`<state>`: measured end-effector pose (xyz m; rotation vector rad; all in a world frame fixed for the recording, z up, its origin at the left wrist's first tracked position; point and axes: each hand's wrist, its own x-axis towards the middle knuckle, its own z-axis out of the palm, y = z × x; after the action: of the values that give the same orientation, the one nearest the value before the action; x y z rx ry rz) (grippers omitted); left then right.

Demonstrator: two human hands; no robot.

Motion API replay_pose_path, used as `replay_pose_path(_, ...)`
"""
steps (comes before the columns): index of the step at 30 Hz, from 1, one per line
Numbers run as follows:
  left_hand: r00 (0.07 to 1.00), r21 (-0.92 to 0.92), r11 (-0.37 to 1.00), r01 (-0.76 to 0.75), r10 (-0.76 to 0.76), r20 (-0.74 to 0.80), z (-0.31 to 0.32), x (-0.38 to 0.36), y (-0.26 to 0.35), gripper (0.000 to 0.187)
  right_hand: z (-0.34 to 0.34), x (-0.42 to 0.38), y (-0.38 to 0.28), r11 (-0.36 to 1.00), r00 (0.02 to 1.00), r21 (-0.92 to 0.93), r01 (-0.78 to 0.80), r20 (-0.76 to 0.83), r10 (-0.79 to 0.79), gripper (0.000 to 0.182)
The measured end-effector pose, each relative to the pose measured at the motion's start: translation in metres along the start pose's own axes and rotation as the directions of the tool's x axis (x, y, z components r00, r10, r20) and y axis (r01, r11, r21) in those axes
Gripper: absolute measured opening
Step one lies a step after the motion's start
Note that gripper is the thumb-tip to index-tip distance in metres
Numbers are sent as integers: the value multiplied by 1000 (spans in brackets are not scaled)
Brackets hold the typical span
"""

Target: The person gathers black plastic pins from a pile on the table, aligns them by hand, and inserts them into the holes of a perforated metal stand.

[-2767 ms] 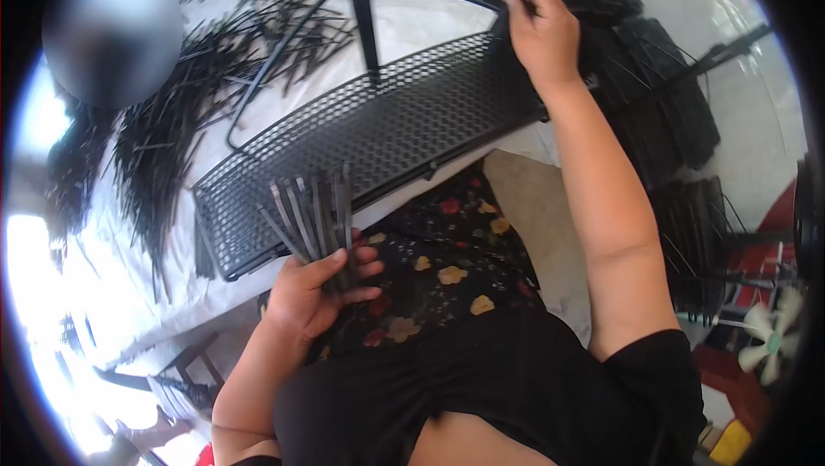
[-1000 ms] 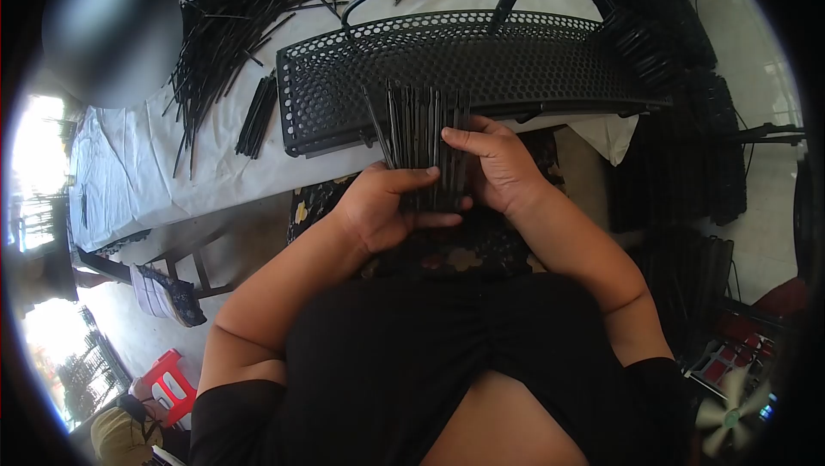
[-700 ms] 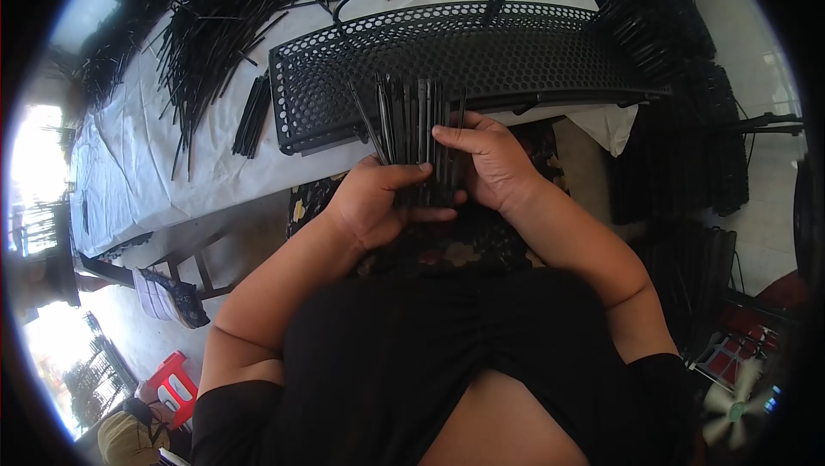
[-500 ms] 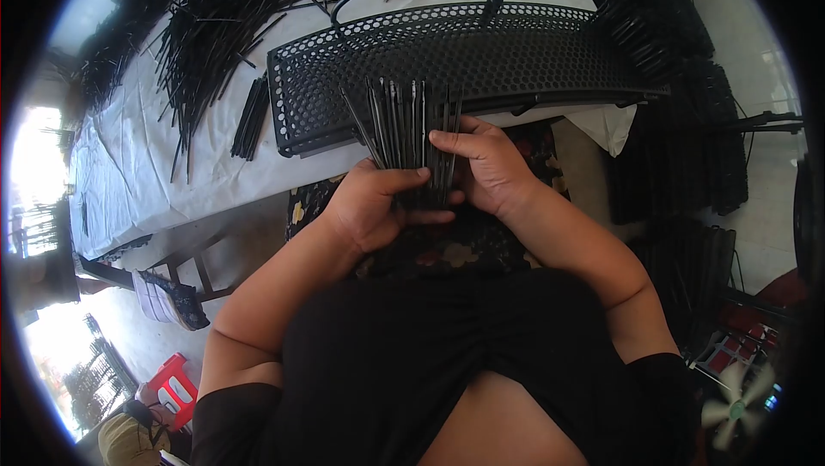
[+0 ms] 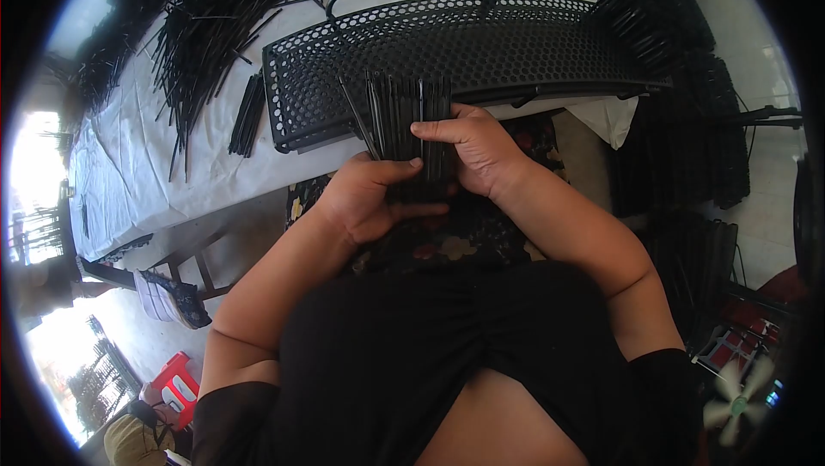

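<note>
A fanned row of thin black sticks stands upright between my two hands, over my lap. My left hand is closed on the lower left part of the row, its thumb lying across the front. On the right side, my right hand pinches the same sticks with its thumb in front and fingers behind. One stick at the left leans away from the others. Just beyond the row is a black perforated metal basket, lying on the white-covered table.
A large heap of black sticks lies at the table's left, with a small neat bundle beside the basket. Dark stacks stand at the right. A red stool and a fan are lower down.
My right hand has moved slightly left and up, and the right-hand sticks are now closer together. My left hand has shifted slightly left.
</note>
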<state>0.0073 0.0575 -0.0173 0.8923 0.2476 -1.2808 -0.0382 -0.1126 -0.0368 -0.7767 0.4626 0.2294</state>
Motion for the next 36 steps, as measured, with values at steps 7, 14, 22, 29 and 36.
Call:
replay_pose_path(7,995,150,986,-79,88,-56,5,-3,-7,29,9,-10,-16,986,991,-95,135,-14,-137,21)
replay_pose_path(14,995,295,952,-76,92,-41,14,-7,-9,23,2,-12,-21,753,881,-484,445,86,-465,32)
replay_pose_path(22,1000,296,955,-17,20,-7,8,-4,-10,30,1,-18,-25,609,862,-652,452,143,-486,32)
replay_pose_path(29,998,299,954,-13,29,-50,10,-6,-11,30,-1,-22,-28,763,940,-559,324,101,-325,24)
replay_pose_path(36,997,304,951,-55,69,-36,7,-5,-6,32,-24,-29,-48,888,923,-264,376,26,-383,18)
